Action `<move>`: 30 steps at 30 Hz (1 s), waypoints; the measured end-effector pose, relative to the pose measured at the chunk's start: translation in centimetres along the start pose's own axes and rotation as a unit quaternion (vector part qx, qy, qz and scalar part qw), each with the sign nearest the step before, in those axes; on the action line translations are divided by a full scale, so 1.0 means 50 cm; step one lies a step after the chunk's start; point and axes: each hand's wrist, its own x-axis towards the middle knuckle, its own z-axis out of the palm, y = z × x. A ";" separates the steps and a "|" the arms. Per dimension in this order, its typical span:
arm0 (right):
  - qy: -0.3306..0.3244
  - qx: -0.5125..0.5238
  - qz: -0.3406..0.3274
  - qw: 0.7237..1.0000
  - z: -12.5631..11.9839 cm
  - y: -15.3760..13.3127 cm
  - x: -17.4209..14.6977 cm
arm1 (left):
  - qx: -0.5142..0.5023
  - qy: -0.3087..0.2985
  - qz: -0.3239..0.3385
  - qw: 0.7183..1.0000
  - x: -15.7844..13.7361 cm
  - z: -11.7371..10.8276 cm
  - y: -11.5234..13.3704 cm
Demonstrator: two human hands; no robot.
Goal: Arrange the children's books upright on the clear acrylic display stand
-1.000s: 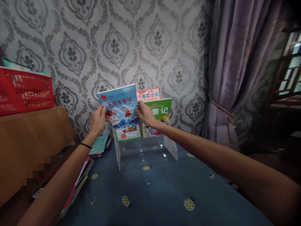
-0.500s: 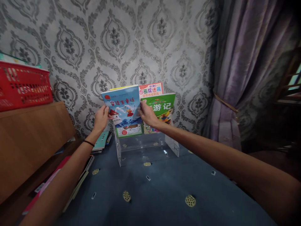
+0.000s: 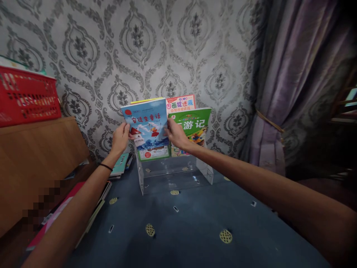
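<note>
A blue picture book [image 3: 149, 124] with red title characters is held between my two hands. My left hand [image 3: 121, 137] grips its left edge, fingers behind and thumb at the side. On the right edge, my right hand [image 3: 176, 134] pinches the cover, overlapping the green book [image 3: 196, 124] behind it. The blue book is tilted slightly and stands in front of a green-bordered book [image 3: 152, 153], whose lower part shows. These books are at a clear acrylic stand [image 3: 173, 182]. Further back rise a pink book [image 3: 182, 102] and the top edge of a yellow book [image 3: 147, 100].
A dark blue patterned cloth [image 3: 189, 223] covers the table. Left lie a stack of books [image 3: 118, 167] and more books [image 3: 95, 216] partly under my forearm. A red basket [image 3: 28, 96] sits on a brown wooden box [image 3: 41, 152]. Patterned wall behind; purple curtain [image 3: 279, 93] at right.
The view has shifted slightly, so the stand and books appear a little higher. Both hands keep their hold on the blue picture book, with hardly any movement relative to the stand.
</note>
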 end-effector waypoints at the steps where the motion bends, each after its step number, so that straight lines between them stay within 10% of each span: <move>1: 0.002 0.002 0.008 1.000 0.000 -0.001 -0.001 | 0.007 -0.001 0.001 1.000 0.000 0.000 -0.001; 21: -0.019 -0.095 0.027 0.995 0.005 0.012 -0.015 | 0.059 -0.021 -0.026 0.998 -0.017 0.005 -0.011; 30: 0.033 -0.124 -0.062 0.990 0.003 -0.010 -0.018 | 0.070 -0.046 -0.025 0.996 -0.021 0.013 -0.020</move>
